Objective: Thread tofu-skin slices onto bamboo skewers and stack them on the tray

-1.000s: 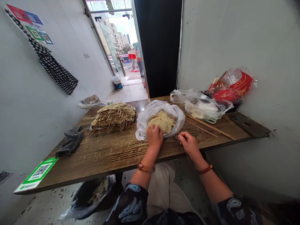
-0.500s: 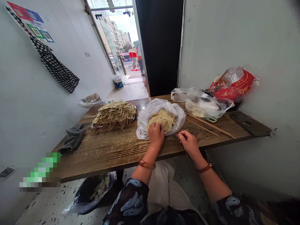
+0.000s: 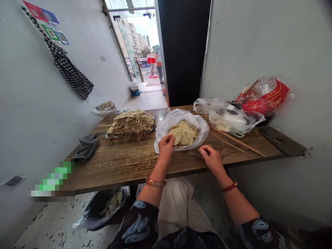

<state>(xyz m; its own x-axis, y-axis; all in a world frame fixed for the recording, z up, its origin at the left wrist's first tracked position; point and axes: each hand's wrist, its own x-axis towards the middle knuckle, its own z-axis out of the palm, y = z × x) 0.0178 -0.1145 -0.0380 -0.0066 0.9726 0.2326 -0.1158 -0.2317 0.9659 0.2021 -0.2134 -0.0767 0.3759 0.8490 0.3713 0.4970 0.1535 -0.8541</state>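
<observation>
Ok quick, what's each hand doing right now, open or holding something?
Left hand: closed, pinching a pale round slice between thumb and fingers.
Right hand: closed, holding a thin stick.

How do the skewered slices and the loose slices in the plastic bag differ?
The skewered slices bristle with thin sticks; the loose slices lie jumbled in a plastic bag. The skewered slices form a larger stack; the loose slices make a smaller heap. No hand touches the skewered slices; the left hand is at the loose slices. Both are thin, flat and pale yellowish.
</observation>
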